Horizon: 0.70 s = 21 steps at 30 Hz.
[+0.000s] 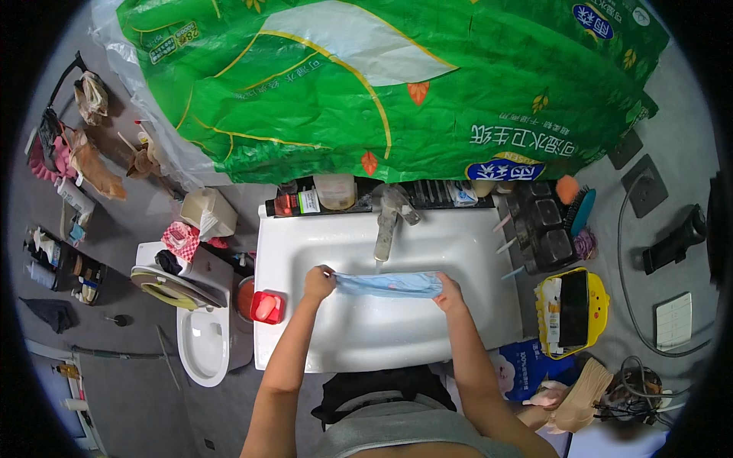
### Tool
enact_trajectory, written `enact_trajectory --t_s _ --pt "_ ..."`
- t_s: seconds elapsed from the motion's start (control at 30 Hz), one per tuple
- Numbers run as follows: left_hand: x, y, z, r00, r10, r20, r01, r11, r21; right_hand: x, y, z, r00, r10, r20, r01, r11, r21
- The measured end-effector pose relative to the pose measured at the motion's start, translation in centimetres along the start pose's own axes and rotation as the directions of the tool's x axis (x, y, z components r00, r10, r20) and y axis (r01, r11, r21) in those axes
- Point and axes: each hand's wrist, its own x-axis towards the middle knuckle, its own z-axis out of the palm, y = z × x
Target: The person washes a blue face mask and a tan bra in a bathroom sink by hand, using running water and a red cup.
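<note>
Both of my hands stretch a light blue cloth (389, 284) sideways over the white washbasin (389, 338). My left hand (319, 283) grips the cloth's left end. At its other end, my right hand (450, 292) pinches the edge with the thumb in front. The cloth hangs taut and slightly folded, with a small pinkish patch near its middle. Right above it is the spout of the faucet (386, 229), and a thin stream of water seems to run from it behind the cloth's upper edge.
A red soap dish (276, 318) with pink soap (266, 308) sits on the basin's left rim. A black toothbrush holder (541, 229) and a yellow basket (598, 312) are at the right. A toilet (203, 343) stands left. Large green packaging (320, 114) covers the wall area behind the faucet.
</note>
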Motion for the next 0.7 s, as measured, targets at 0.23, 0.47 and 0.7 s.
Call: enact_trajectory --t_s 0.23,0.47,0.7 --pt "1.3 -0.3 -1.2 0.939 -0.165 0.303 0.344 0.498 -0.796 -0.5 -3.0 1.2 0.928 -0.280 0.247 0.372 0.631 -0.681" --pt "0.5 -0.4 -2.4 0.896 0.388 -0.217 -0.223 0.814 0.536 -3.1 -5.3 4.5 0.830 -0.533 0.166 0.298 0.171 -0.939" --pt "-2.0 2.6 -4.8 0.969 -0.087 0.231 0.138 0.967 -0.216 1.0 -4.3 1.3 0.782 -0.609 0.133 0.483 0.456 -0.748"
